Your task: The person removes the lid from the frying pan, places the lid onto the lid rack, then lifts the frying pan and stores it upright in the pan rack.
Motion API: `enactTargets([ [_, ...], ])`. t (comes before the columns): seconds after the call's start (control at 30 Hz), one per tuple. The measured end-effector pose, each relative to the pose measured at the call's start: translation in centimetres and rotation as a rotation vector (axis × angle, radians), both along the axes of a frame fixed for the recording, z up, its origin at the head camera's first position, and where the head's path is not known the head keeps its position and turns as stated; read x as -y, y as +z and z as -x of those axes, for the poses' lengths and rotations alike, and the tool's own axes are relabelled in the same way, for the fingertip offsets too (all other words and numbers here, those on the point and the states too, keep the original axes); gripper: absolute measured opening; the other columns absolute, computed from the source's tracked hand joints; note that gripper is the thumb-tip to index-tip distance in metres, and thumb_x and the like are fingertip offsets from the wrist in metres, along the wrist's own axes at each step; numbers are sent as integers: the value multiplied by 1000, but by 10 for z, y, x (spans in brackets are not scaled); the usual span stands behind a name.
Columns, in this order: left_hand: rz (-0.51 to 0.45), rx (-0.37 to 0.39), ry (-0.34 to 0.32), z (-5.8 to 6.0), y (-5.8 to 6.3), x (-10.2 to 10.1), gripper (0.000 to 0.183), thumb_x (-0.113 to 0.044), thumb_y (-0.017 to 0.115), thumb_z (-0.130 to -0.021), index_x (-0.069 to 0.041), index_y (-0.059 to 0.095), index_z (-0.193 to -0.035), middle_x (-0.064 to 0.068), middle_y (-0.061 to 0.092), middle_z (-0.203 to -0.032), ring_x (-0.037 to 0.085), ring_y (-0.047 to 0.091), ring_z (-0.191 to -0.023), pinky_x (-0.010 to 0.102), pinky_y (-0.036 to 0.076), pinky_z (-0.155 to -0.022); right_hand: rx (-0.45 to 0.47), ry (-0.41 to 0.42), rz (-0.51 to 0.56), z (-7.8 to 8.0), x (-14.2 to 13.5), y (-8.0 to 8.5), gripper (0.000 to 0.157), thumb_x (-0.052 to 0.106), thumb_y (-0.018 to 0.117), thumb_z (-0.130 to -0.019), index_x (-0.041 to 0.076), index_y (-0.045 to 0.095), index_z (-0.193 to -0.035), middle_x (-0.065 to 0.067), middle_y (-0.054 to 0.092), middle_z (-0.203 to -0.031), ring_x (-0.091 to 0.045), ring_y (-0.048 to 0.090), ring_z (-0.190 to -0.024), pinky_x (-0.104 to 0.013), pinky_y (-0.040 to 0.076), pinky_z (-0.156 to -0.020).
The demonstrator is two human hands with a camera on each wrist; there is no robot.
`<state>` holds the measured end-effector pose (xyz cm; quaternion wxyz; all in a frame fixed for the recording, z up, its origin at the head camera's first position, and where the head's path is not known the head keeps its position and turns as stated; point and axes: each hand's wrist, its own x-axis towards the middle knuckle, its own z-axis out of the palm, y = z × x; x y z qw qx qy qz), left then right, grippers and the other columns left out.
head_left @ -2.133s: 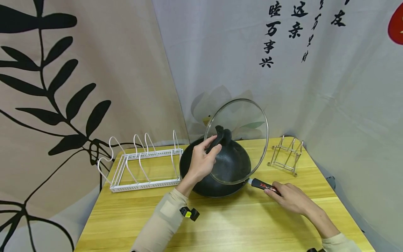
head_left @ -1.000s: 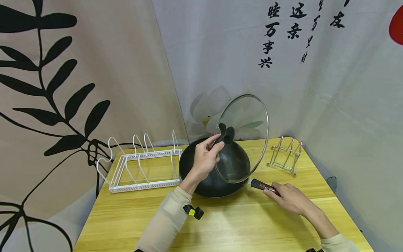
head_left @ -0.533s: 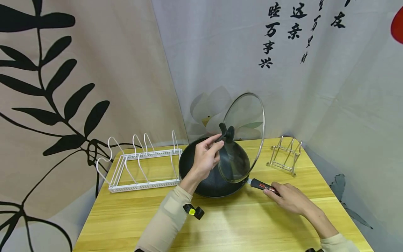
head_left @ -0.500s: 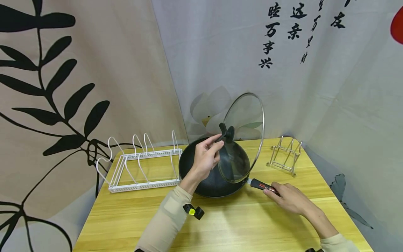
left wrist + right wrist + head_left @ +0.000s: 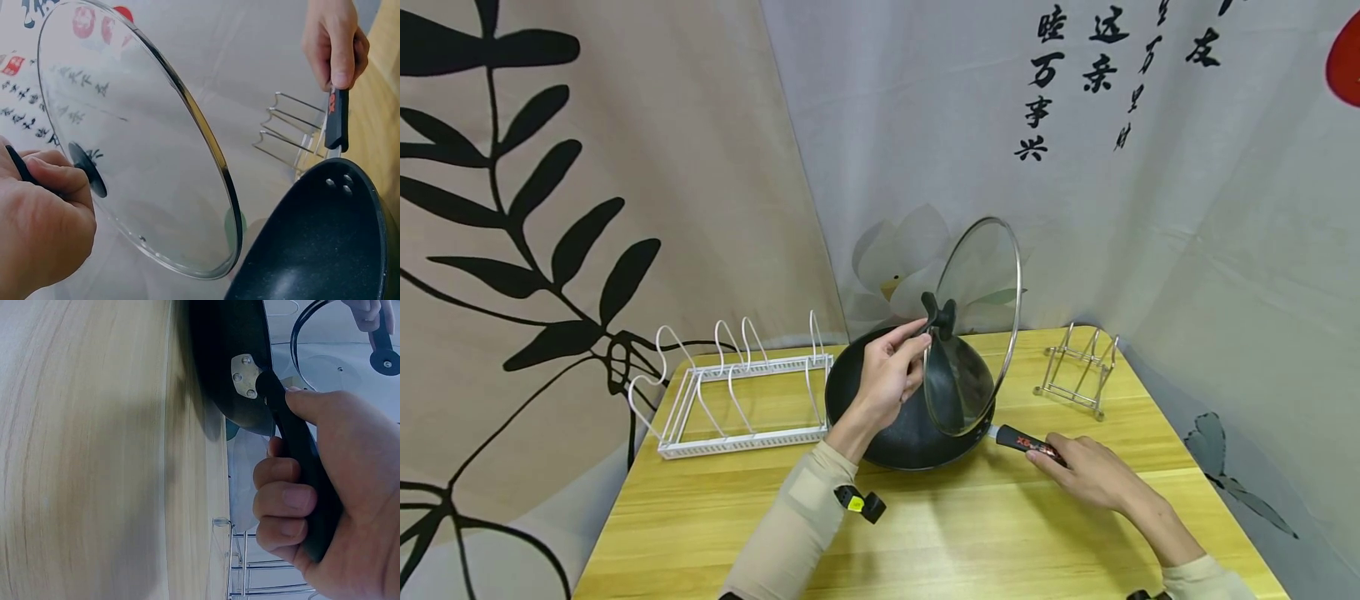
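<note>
A glass lid [image 5: 973,367] with a metal rim stands steeply tilted over the black frying pan [image 5: 917,442]. My left hand [image 5: 883,379] grips the lid by its black knob [image 5: 942,317]. In the left wrist view the lid [image 5: 150,156] hangs apart from the pan [image 5: 319,244], its inside bare and dark. My right hand [image 5: 1093,471] holds the pan's black handle [image 5: 1022,440]. From the right wrist view, the fingers of that hand [image 5: 350,481] curl round the handle, with the thumb along its top near the riveted bracket [image 5: 245,376].
A white dish rack [image 5: 745,437] with upright loops stands left of the pan, close by its side. At the back right sits a small metal wire rack [image 5: 1081,371]. The wooden table [image 5: 970,533] meets a printed cloth backdrop [image 5: 925,125] behind.
My left hand has moved slightly right and turned the lid, so it now shows narrower and more edge-on, its top a little higher. The right hand and pan have stayed in place.
</note>
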<state>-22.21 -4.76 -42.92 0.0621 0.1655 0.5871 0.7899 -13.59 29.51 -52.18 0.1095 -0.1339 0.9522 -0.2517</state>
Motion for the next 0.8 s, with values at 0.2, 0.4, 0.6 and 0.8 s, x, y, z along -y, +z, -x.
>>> enactTargets([
  [0.2,-12,19,-2,1,-1,-1,48,-22,62,-116,-9,60,-162,-11,46,-62,3,35,-44,19,31,-42,-13,4,1,0,0,0,40,54,58,-117,18,65,-100,7,52,-69,-4,39,-54,-22,33,-53],
  [0.4,-33,34,-9,3,-2,-3,47,-21,62,-115,-9,62,-161,-11,46,-64,2,35,-44,18,29,-42,-23,7,2,0,-1,0,40,54,57,-117,19,64,-99,8,51,-69,-3,38,-54,-22,32,-53],
  [0.6,-62,38,-26,4,-3,-6,49,-21,61,-116,-7,59,-162,-11,45,-65,2,36,-45,18,30,-42,-37,11,0,0,-1,-1,38,52,57,-117,19,64,-98,8,50,-68,-3,36,-53,-22,31,-53],
  [0.8,-80,39,-26,4,-4,-8,49,-22,61,-116,-8,58,-164,-11,45,-66,2,35,-45,18,31,-41,-34,11,-1,0,-1,0,39,53,57,-117,19,65,-99,8,50,-68,-3,36,-54,-22,31,-53],
])
